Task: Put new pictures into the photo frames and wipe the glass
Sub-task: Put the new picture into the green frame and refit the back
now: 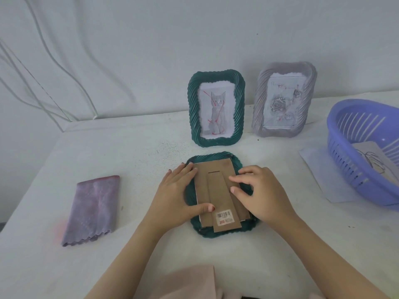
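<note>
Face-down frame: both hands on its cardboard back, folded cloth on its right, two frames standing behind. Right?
No: the head view shows the folded cloth left of the face-down frame, not right. The rest holds: left hand and right hand are on its cardboard back, and a green frame and a grey frame stand behind.

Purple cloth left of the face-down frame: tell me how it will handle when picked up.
The purple cloth will probably go floppy and unfold: it lies folded, with soft creases and a wavy hem. It looks thin, so likely light. Its matte, patterned surface probably won't slip.
</note>
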Available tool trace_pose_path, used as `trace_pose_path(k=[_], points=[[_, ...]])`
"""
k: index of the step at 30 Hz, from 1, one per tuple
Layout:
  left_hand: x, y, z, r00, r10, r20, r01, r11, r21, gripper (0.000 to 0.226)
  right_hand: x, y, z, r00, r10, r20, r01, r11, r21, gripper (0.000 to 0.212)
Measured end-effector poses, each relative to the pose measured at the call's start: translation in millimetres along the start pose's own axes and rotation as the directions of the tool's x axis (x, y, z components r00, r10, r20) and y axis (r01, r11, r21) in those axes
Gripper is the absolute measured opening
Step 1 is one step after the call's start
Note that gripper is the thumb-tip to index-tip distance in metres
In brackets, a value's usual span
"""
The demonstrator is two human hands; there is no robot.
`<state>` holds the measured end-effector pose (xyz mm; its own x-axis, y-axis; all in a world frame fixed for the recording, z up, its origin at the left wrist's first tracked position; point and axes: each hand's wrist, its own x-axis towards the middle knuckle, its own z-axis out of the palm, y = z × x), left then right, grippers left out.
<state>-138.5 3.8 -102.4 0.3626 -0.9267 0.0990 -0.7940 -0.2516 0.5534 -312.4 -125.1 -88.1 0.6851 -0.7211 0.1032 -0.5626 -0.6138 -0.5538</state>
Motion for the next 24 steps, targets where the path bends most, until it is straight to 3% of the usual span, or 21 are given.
trace_pose_path(k=[6, 10, 14, 19, 24], points=[[4.2, 4.2, -3.0, 1.0, -0.007, 0.006, 0.007, 0.999, 0.04, 0.108, 12.5, 1.0, -4.8, 0.999, -0.041, -0.025, 0.042, 0.998, 0.039, 0.028], [4.9, 2.9, -3.1, 1.0, -0.022, 0.013, 0.022, 0.998, 0.063, 0.114, 23.3, 3.5, -9.3, 0.996, -0.078, 0.047, 0.08, 0.995, -0.06, 0.065], [6.8, 2.5, -4.0, 0.989, -0.118, 0.084, 0.108, 0.988, 0.11, 0.131, 33.2, 9.2, -11.2, 0.979, -0.008, 0.206, 0.033, 0.992, -0.118, 0.1], [13.8, 3.1, -8.9, 0.966, -0.191, 0.175, 0.157, 0.968, 0.195, 0.138, 43.5, 13.4, -11.7, 0.948, 0.01, 0.319, 0.055, 0.979, -0.195, 0.103], [16.0, 2.9, -10.3, 0.953, -0.202, 0.227, 0.156, 0.966, 0.207, 0.136, 45.0, 16.0, -10.3, 0.942, 0.011, 0.336, 0.055, 0.981, -0.188, 0.101]])
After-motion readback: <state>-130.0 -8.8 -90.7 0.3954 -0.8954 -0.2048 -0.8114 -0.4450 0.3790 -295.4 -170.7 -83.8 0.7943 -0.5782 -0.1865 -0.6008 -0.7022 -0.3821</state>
